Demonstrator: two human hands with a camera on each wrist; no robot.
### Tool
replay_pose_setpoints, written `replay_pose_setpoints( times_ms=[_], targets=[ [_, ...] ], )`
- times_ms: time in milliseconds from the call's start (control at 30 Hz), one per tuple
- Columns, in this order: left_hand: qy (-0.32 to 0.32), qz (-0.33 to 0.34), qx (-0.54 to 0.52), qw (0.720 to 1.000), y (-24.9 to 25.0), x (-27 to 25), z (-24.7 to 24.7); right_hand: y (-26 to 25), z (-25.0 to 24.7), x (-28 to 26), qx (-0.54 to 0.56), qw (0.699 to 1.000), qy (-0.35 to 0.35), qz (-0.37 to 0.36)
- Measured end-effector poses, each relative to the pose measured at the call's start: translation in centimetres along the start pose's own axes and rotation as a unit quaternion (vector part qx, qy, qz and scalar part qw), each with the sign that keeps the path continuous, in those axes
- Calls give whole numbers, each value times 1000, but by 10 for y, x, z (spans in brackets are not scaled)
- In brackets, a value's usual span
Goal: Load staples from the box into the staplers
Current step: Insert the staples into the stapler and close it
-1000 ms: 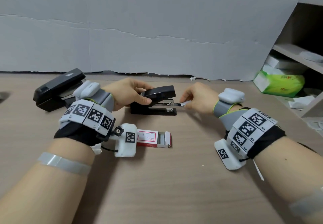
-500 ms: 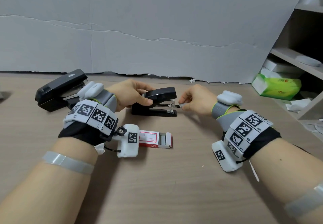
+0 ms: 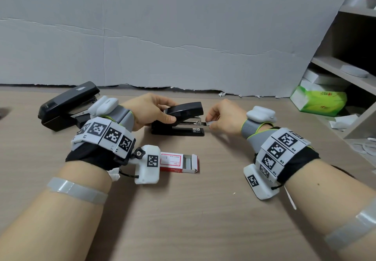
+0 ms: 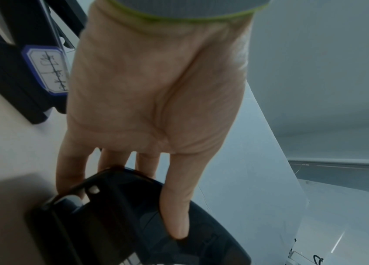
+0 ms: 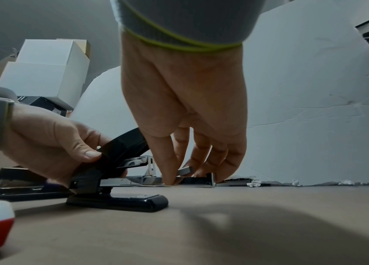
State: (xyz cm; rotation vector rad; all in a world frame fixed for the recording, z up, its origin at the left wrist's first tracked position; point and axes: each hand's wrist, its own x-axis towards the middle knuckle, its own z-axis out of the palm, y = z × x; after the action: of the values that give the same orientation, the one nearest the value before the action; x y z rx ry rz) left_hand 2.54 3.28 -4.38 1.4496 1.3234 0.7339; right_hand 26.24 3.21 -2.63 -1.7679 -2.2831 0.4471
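A small black stapler (image 3: 179,122) stands on the wooden table with its top cover raised. My left hand (image 3: 151,111) grips that cover (image 4: 147,215) at its rear, thumb on the near side. My right hand (image 3: 221,118) pinches a grey strip of staples (image 5: 185,170) between thumb and fingers at the front end of the stapler's open metal channel (image 5: 133,181). The red and white staple box (image 3: 179,162) lies open in front of the stapler, staples showing inside. A larger black stapler (image 3: 67,105) lies at the back left, behind my left wrist.
A grey board wall (image 3: 162,37) closes the back of the table. Shelves (image 3: 345,73) rise at the right, with a green tissue pack (image 3: 319,102) at their foot. White boxes (image 5: 47,71) show in the right wrist view beyond the left hand.
My right hand has brought the staple strip leftward, closer to the front of the small stapler's channel. The left hand keeps the same hold on the cover.
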Motion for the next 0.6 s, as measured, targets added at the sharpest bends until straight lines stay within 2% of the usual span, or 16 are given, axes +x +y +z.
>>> replay_pose_setpoints(
  times_ms=[200, 367, 500, 600],
  targets=[
    [-2, -1, -3, 1000, -1, 0, 0, 2, 1, 0, -7, 999, -19, 38],
    [-1, -1, -10, 1000, 0, 1, 1, 9, -5, -5, -35, 990, -2, 136],
    [2, -9, -8, 1000, -1, 3, 0, 6, -14, -10, 31, 979, -11, 199],
    [5, -13, 0, 1000, -3, 4, -1, 1, -15, -13, 52, 974, -32, 218]
  ],
)
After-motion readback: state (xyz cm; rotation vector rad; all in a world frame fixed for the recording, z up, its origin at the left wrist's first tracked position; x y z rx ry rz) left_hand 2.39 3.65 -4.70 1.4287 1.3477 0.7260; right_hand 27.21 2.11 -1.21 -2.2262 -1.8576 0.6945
